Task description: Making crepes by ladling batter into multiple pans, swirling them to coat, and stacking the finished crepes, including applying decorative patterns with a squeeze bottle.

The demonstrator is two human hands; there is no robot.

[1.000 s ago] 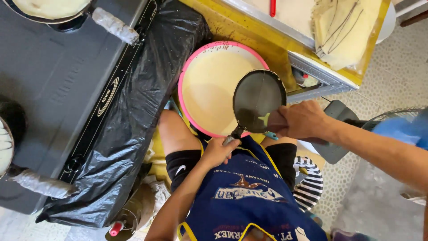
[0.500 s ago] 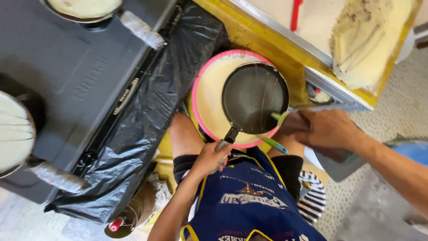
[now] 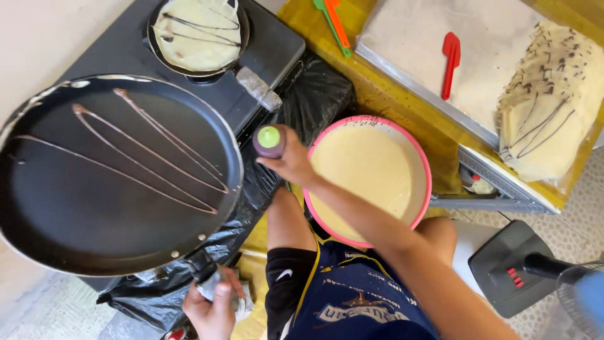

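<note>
My left hand (image 3: 212,307) grips the wrapped handle of a large black frying pan (image 3: 113,173), held up close to the camera over the stove. Thin brown lines of chocolate batter cross the pan's inside. My right hand (image 3: 290,160) holds a squeeze bottle with a green cap (image 3: 269,140) just right of the pan's rim. Below that hand sits a pink-rimmed bowl (image 3: 423,165) full of pale batter, resting between my knees.
A second pan with a striped crepe (image 3: 196,33) stands on the black stove (image 3: 264,47). A tray (image 3: 434,94) on the yellow table holds a red spatula (image 3: 449,60) and stacked striped crepes (image 3: 548,104). A fan base (image 3: 519,267) stands at right.
The black pan went from over the batter bowl up to the left, close to the camera, now with chocolate lines in it. My right hand left the pan's rim and holds the squeeze bottle.
</note>
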